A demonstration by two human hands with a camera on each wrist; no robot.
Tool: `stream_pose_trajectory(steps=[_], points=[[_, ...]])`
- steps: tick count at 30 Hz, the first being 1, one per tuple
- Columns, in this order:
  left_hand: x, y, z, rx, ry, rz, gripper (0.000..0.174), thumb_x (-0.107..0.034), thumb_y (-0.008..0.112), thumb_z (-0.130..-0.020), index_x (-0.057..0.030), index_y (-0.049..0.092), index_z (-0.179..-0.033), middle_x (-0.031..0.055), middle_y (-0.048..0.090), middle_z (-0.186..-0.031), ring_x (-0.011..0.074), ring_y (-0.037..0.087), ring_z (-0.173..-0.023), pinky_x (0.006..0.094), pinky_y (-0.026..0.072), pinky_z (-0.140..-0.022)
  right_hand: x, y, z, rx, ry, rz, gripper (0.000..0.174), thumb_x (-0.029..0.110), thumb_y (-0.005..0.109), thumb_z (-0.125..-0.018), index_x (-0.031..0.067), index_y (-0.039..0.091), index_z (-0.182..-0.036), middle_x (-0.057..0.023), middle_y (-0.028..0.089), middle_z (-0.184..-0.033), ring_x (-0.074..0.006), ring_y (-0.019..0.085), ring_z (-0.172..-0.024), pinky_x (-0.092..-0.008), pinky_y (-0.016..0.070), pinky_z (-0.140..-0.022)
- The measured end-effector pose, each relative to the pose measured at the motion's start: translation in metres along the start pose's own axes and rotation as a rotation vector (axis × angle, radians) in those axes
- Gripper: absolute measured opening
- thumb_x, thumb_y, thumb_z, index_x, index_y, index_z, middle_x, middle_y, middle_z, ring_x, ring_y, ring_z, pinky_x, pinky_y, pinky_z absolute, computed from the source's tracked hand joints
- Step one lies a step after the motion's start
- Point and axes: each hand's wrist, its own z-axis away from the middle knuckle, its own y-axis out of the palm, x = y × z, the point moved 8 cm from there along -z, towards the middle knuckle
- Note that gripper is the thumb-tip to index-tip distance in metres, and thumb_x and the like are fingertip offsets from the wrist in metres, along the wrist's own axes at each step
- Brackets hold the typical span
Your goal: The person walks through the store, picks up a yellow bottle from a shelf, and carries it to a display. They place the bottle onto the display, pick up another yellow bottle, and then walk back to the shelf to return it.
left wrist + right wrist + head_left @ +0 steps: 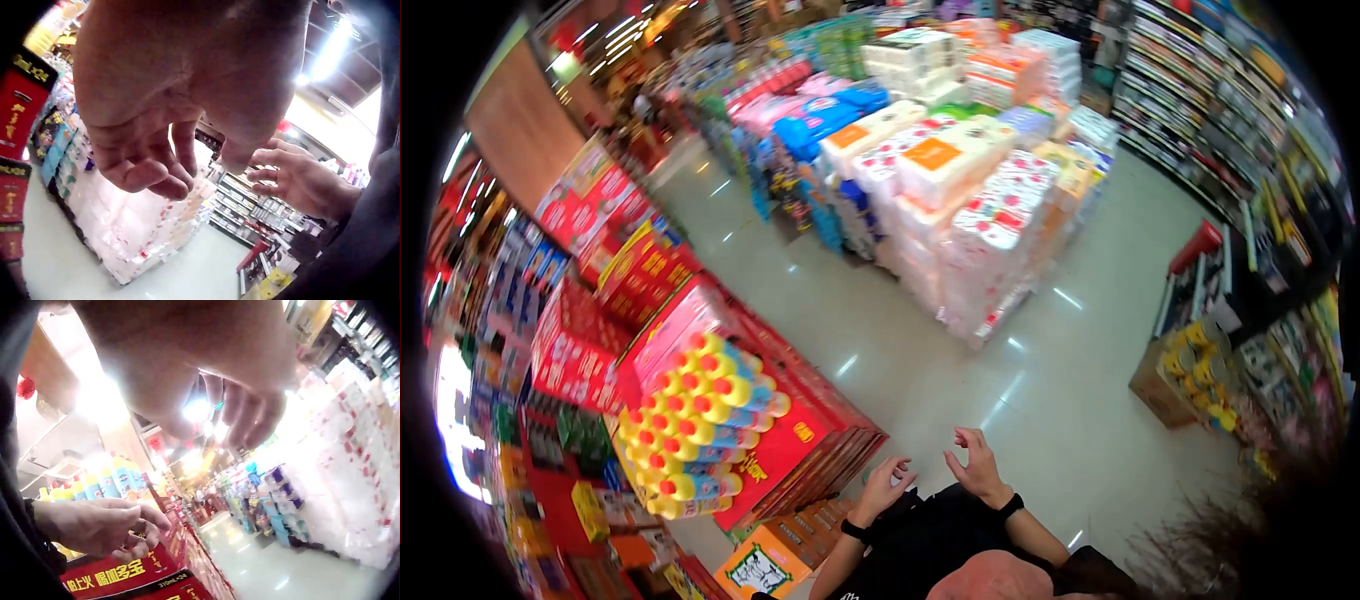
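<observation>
Both hands are held up in front of the body with nothing in them. My left hand (886,486) has loosely bent fingers and is nearest to the stack of red drink cartons (840,440). A short gap to its right, my right hand (977,466) is raised with the thumb apart from the relaxed fingers. Each wrist wears a black band. In the left wrist view the left fingers (147,172) curl loosely around air, with the right hand beyond them. The right wrist view shows the right fingers (250,419) hanging loosely bent.
Yellow bottles with red caps (695,425) stand on the red cartons at left. An orange box (765,568) sits on the floor beside them. Ahead is a large pile of packaged tissue paper (990,220). Shelves (1200,110) and a carton of yellow goods (1190,370) stand at right.
</observation>
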Motion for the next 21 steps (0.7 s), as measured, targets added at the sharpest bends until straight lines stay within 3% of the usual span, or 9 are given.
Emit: stream_pose_trajectory(steps=[10, 21], points=[[-0.082, 0.175, -0.051, 0.374, 0.179, 0.03, 0.041, -0.026, 0.076, -0.091, -0.0024, 0.064, -0.122, 0.013, 0.069, -0.1, 0.0224, 0.068, -0.084, 0.034, 0.0558, -0.076, -0.064, -0.152, 0.083, -0.232, 0.203, 0.086, 0.052, 0.012, 0.076, -0.088, 0.0016, 0.052, -0.132, -0.0166, 0.06, -0.111, -0.0279, 0.066, -0.093, -0.0373, 0.056, -0.083], [-0.156, 0.325, -0.089, 0.868, 0.252, 0.079, 0.039, -0.021, 0.076, -0.093, -0.0026, 0.063, -0.125, 0.0064, 0.068, -0.096, 0.0131, 0.065, -0.082, 0.0282, 0.0547, -0.074, -0.11, -0.276, 0.216, -0.759, 0.495, 0.222, 0.052, 0.014, 0.075, -0.088, 0.0017, 0.052, -0.132, -0.0161, 0.062, -0.107, -0.0289, 0.066, -0.094, -0.0376, 0.0558, -0.083]])
